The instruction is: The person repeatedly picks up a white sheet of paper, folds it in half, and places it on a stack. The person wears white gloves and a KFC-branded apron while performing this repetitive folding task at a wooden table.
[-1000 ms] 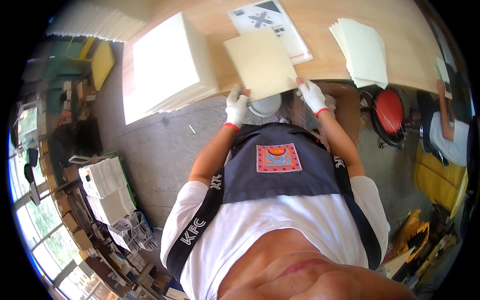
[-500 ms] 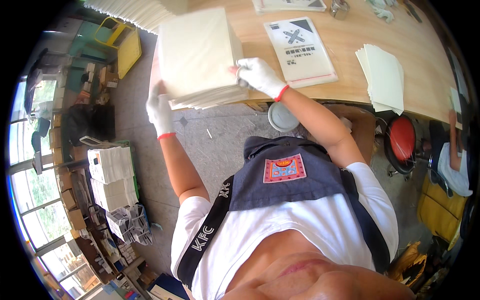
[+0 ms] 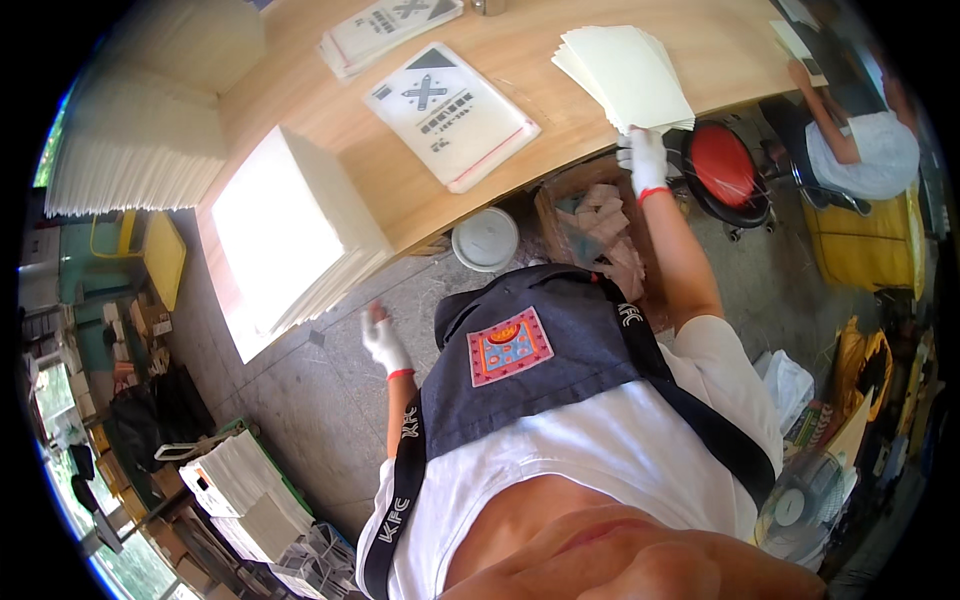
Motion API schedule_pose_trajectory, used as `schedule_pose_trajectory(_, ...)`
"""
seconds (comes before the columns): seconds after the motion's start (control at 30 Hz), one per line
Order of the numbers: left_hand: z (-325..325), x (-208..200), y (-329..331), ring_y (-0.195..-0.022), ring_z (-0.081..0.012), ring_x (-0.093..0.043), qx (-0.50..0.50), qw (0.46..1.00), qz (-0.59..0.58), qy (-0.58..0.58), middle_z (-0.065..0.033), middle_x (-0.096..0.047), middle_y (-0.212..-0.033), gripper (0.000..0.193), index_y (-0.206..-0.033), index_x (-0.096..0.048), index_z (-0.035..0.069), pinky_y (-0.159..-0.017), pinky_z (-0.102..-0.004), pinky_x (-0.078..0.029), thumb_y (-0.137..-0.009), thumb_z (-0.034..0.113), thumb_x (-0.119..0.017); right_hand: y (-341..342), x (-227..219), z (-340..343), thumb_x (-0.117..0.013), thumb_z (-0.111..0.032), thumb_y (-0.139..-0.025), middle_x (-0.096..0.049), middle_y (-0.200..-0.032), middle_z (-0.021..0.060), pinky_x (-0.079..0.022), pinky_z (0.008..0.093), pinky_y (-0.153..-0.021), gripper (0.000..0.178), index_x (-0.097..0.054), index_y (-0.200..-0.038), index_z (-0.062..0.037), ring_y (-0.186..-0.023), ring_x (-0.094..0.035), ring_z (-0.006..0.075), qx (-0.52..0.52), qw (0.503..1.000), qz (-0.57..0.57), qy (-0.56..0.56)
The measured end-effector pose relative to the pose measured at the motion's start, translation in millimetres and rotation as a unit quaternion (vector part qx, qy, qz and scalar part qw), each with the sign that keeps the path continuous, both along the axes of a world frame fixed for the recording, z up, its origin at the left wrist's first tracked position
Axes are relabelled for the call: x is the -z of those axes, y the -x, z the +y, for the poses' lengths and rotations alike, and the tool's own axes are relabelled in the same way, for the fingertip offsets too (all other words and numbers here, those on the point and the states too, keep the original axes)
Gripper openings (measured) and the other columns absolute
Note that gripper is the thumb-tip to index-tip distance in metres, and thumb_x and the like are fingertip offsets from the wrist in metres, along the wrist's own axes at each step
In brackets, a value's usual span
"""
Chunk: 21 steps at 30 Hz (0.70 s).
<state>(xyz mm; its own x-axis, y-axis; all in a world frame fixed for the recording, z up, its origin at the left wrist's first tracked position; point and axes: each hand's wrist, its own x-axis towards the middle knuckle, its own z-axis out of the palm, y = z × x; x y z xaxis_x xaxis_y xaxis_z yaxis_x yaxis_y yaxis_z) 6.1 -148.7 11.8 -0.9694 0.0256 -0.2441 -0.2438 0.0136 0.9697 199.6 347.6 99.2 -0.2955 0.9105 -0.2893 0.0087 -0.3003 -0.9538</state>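
My right hand point(image 3: 645, 163), in a white glove with a red cuff, is at the near edge of a fanned pile of pale paper sheets point(image 3: 625, 78). Its thumb lies at the sheets' corner and the other fingers curl below, closed on that edge. My left hand point(image 3: 383, 338), gloved alike with bare fingertips, hangs in the air off the table's front edge. It is empty, with its fingers loosely extended. Just beyond it, a tall block of white paper point(image 3: 280, 235) stands at the table's left corner.
Printed booklets in clear covering point(image 3: 452, 115) lie mid-table, with another pile point(image 3: 390, 32) behind. A high paper stack point(image 3: 135, 140) stands far left. Below the table are a lidded bucket point(image 3: 485, 240) and a box of scraps point(image 3: 600, 225). A red stool point(image 3: 722, 165) and a seated person point(image 3: 860, 145) are right.
My right hand has left the tall paper block and moved right to the fanned sheets. My left hand has let go of the block and dropped toward my body. The view has turned right.
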Motion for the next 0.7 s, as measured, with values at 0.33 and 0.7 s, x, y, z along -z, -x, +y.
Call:
schedule_pose_trajectory(0.33, 229, -91, 25, -0.089, -0.0268, -0.056, 0.370, 0.753, 0.471, 0.271, -0.0080, -0.061, -0.093, 0.020, -0.101, -0.059, 0.011, -0.076, -0.0355, -0.045, -0.082, 0.016, -0.055, -45, 48, 78, -0.046, -0.027, -0.091, -0.055, -0.074, 0.0085, -0.033, 0.0202, -0.034, 0.026, -0.050, -0.107, -0.0075, -0.047, -0.046, 0.0102, 0.013, 0.979, 0.098, 0.178)
schedule_pose_trajectory(0.7, 299, -91, 64, -0.099, -0.0284, -0.052, 0.407, 0.586, 0.339, 0.613, -0.0096, -0.051, -0.109, 0.037, -0.108, -0.050, 0.015, -0.078, -0.0399, -0.047, -0.073, 0.017, -0.061, -36, 14, 120, -0.039, -0.012, -0.089, -0.055, -0.089, 0.0148, -0.030, 0.0182, -0.036, 0.020, -0.044, -0.106, -0.0023, -0.050, -0.039, 0.0076, 0.013, 0.978, 0.151, 0.142)
